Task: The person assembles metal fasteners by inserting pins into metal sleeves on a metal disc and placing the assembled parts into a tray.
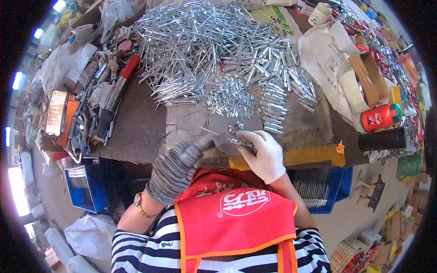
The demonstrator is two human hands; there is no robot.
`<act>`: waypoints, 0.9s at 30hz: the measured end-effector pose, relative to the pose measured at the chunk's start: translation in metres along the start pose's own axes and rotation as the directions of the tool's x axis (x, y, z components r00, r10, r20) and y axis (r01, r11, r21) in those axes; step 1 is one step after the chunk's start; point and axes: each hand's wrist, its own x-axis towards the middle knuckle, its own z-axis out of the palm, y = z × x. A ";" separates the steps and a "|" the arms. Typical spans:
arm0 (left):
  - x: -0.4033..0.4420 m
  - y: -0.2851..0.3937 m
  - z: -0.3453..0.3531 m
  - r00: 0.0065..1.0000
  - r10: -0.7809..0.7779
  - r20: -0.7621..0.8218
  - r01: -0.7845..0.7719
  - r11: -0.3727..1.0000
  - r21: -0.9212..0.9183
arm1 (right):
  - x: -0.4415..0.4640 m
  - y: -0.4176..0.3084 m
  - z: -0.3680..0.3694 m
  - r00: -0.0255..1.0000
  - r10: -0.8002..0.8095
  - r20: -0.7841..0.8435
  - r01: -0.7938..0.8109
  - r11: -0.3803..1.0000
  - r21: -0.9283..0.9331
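Observation:
My left hand, in a grey striped glove, is closed with its dark fingertips together around a thin metal rod. Opposite it, my right hand, in a white glove, pinches a short metal tube between thumb and fingers. Both hands are close together over a round grey disc, on which a small shiny metal fitting sits. Just beyond lies a pile of small metal pins. A row of metal tubes lies to the right of the pins, and loose thin rods lie to the left.
A large heap of metal rods covers the back. Tools, including a red-handled one, and a lit phone line the left. A red can and open cardboard box stand right. Blue crates sit below the edge.

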 end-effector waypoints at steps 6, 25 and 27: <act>0.014 0.023 0.005 0.944 -0.044 0.328 -0.014 0.985 0.171 | 0.000 0.001 -0.001 1.000 -0.015 -0.005 0.015 1.000 -0.007; 0.009 0.015 0.005 0.982 0.177 -0.072 -0.181 0.982 -0.054 | 0.000 -0.001 -0.004 0.998 0.031 0.051 -0.030 0.999 -0.021; 0.011 0.016 0.018 0.928 -0.035 0.371 -0.025 0.987 0.157 | 0.000 -0.003 -0.003 0.996 0.046 0.073 -0.043 0.998 -0.041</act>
